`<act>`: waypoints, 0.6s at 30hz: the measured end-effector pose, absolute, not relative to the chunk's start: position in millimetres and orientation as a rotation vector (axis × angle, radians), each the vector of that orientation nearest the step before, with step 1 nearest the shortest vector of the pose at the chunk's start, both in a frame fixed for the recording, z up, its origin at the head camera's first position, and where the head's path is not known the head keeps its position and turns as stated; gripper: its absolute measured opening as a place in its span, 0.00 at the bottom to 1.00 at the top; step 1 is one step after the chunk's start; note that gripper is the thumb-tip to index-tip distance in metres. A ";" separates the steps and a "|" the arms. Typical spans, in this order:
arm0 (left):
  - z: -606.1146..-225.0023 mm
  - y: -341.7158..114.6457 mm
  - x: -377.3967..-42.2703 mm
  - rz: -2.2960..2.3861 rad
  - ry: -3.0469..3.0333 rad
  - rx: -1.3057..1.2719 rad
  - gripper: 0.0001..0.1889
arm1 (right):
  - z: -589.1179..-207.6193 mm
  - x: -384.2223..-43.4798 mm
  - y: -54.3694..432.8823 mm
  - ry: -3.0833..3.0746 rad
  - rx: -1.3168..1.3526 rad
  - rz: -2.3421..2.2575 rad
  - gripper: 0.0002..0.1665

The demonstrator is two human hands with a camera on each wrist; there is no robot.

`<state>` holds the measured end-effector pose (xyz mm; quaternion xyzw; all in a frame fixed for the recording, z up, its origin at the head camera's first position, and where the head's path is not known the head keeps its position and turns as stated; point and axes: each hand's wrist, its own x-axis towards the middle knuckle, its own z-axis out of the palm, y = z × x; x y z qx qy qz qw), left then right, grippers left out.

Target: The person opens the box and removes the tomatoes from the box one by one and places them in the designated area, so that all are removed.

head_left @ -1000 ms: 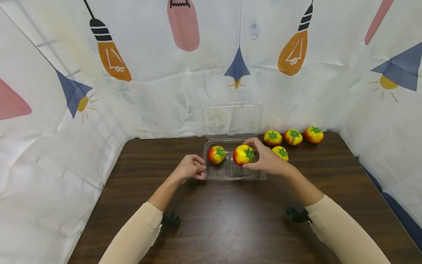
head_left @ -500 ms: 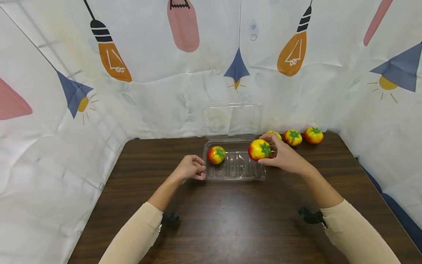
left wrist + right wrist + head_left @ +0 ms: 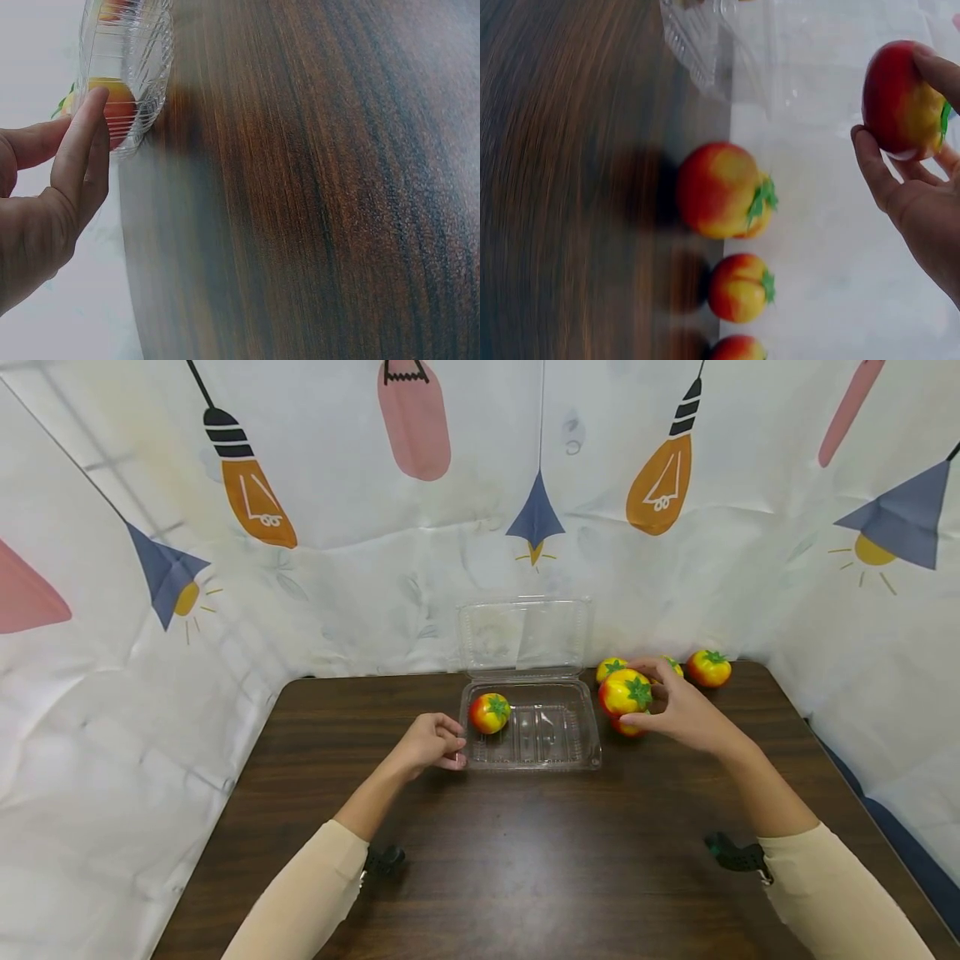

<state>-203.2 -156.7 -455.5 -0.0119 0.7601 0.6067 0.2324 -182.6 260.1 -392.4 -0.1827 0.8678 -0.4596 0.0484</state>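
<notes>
A clear plastic clamshell container [image 3: 532, 766] lies with its lid [image 3: 525, 635] raised at the back. My left hand [image 3: 433, 742] pinches its left rim between thumb and fingers; in the left wrist view the fingers [image 3: 79, 150] overlap the ribbed wall. One red-and-yellow tomato-like fruit [image 3: 489, 714] with a green leafy top sits in the container's left side. To the right of the container, my right hand [image 3: 686, 710] holds a similar fruit [image 3: 625, 693] between thumb and fingers. The right wrist view shows this held fruit [image 3: 904, 101] up off the table.
Several more of these fruits stand right of the container, partly hidden by the right hand, among them one at the back [image 3: 611, 668] and one at the far right [image 3: 708, 668]. A printed cloth [image 3: 360, 585] hangs behind the dark wooden table [image 3: 480, 860].
My right hand has carried its fruit from over the container's right half to the right, over the loose fruits. The left hand stays at the left rim.
</notes>
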 end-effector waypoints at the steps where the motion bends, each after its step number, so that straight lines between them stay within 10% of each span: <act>1: -455.4 -156.9 -203.1 1.669 2.088 -0.036 0.14 | -392.5 -182.3 262.5 2.652 -0.561 -1.403 0.45; 18: -454.0 -156.9 -202.0 1.648 2.108 -0.024 0.14 | -392.4 -180.3 316.6 2.736 -0.476 -1.311 0.44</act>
